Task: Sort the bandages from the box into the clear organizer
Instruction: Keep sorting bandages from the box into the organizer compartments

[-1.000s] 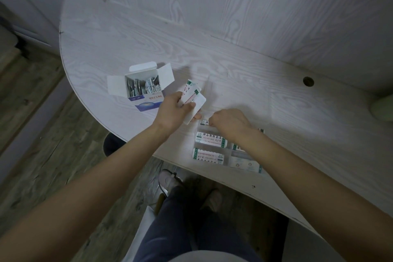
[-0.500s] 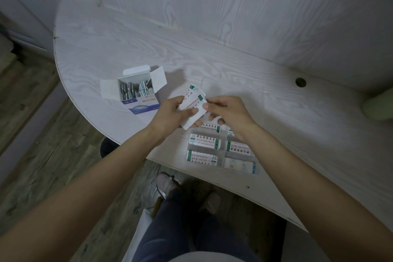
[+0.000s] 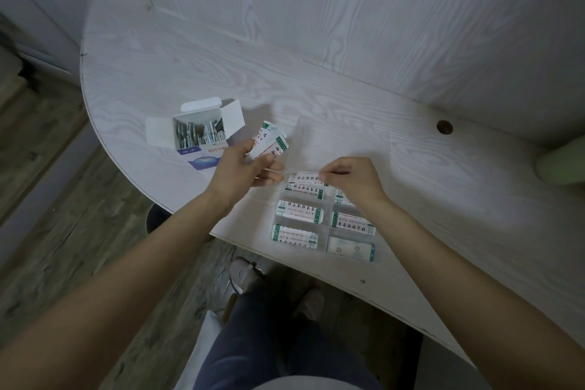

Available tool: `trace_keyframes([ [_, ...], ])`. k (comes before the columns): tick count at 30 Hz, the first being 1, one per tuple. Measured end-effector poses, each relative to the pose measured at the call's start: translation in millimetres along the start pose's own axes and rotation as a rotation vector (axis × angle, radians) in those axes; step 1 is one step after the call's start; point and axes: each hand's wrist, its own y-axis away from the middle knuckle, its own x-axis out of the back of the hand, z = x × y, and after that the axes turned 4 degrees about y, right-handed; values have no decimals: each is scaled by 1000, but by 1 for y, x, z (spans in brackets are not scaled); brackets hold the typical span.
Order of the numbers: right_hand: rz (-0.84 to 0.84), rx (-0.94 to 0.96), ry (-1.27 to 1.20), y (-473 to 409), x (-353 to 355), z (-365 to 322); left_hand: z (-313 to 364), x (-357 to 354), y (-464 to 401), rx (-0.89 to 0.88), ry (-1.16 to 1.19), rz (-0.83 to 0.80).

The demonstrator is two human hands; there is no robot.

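Over organizer now, right hand's bandage.

I am seeing the right hand drawing away from the left hand, now pinching one bandage taken from the held stack and lowering it over the clear organizer.

A single wide-angle head camera looked forward and steeply down from above the person, close over the white wood-grain table. The table's curved near edge crossed the frame, with the wall panel behind it, and both forearms reached in from the bottom corners.
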Motion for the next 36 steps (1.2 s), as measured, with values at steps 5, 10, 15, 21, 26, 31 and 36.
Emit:
trace_keyframes([
  [5,-16,195,403,-4,-17,5,-4,0,0,1,-17,-5],
  [10,-100,327,779,-9,-26,9,-6,7,-1,6,-42,-11],
  [15,-199,315,972,-10,-31,6,-7,10,-2,1,-53,-9],
  [21,-272,324,1197,-1,-32,-4,-9,3,-3,0,-39,-20],
  [26,-292,305,1242,5,-35,-12,-8,-1,-3,-4,-50,-25],
  [31,-296,252,1030,9,-30,-17,-6,-3,-2,0,-41,-32],
  [36,-100,172,263,6,-8,-29,0,-8,1,36,15,-81],
])
